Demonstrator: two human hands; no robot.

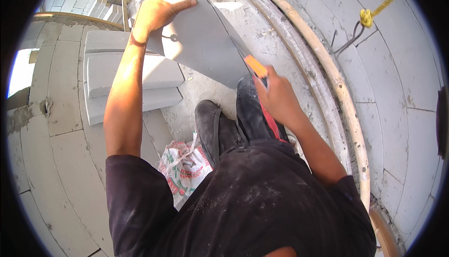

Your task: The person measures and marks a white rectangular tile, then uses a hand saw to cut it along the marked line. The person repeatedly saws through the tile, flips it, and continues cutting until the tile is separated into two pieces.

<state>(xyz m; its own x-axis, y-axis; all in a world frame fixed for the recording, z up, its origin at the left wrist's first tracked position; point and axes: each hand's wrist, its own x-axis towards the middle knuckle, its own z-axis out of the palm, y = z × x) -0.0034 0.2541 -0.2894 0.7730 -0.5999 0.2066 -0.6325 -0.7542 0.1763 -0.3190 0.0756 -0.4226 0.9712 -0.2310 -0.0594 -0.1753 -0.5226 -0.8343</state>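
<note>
A pale grey lightweight concrete block slants in front of my legs, its near end by my right knee. My left hand grips its far left edge, with the thumb stretched across the sunlit top face. My right hand is closed around the orange and black handle of a hand saw. What looks like its thin blade runs forward from the handle along the block's right side; its teeth cannot be made out. A small dark ring-like mark or shadow shows on the block near my left wrist.
More pale blocks lie stacked at the left. A printed white sack sits beside my left leg. Long poles curve along the right, before a block wall. A yellow rope is knotted on a bent metal rod there.
</note>
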